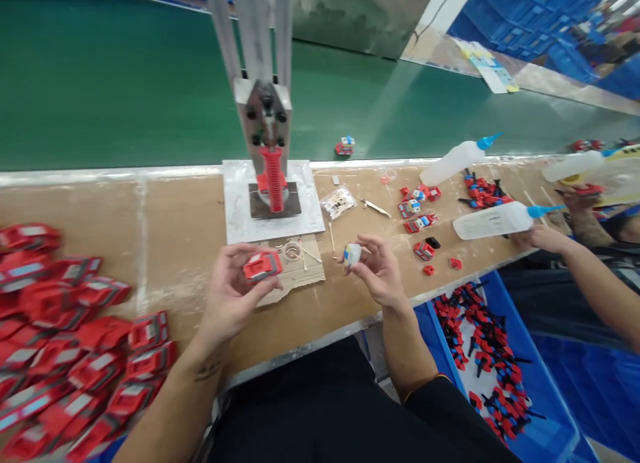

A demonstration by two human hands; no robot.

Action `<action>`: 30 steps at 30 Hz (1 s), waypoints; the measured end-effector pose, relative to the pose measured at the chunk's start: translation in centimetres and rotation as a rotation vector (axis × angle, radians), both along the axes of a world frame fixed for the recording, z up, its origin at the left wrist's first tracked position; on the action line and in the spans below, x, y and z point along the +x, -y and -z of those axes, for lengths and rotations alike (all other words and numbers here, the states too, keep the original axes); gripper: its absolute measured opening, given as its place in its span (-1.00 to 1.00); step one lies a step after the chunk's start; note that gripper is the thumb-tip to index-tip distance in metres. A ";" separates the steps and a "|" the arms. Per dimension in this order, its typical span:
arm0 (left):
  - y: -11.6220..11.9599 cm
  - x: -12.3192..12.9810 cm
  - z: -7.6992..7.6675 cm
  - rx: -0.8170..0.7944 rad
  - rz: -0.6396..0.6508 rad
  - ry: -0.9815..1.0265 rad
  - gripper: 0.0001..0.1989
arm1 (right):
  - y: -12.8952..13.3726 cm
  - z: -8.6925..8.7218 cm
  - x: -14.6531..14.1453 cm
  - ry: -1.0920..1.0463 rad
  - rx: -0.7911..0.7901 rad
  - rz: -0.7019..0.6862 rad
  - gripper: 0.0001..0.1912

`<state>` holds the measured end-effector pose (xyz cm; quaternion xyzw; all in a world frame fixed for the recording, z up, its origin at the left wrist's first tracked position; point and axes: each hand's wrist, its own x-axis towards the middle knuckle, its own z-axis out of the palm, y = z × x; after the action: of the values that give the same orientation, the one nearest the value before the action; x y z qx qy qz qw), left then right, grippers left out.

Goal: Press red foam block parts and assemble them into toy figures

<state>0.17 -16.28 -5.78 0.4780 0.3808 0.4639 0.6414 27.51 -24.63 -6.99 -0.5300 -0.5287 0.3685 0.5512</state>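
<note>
One far toy [345, 146] seems assembled, while red shell [261, 267] and white piece [353, 254] are grasped unjoined, by left hand [231, 288] and right hand [379, 270] respectively.

the press [264, 103] stands on the bench [185, 216] behind the held casing [262, 267], piled casings [47, 306] left, 3 bottles [493, 221] right.
</note>
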 end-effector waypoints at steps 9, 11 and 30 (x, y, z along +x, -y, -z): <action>0.3 0.2 1.2 0.140 0.093 0.040 -0.59 | -4.4 -1.1 -6.5 -0.216 0.156 -0.201 -0.55; 0.4 0.2 1.3 0.137 0.107 0.041 -0.60 | -4.4 -1.1 -6.7 -0.161 0.183 -0.201 -0.49; 0.0 -0.9 -1.1 0.054 0.507 -0.194 -0.55 | -4.9 -5.5 -6.3 0.592 0.385 -0.460 -0.54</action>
<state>-0.68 -16.26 -4.68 0.6174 0.2960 0.2506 0.6844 21.23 -19.74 -1.47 -0.3686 -0.8279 0.2082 0.3679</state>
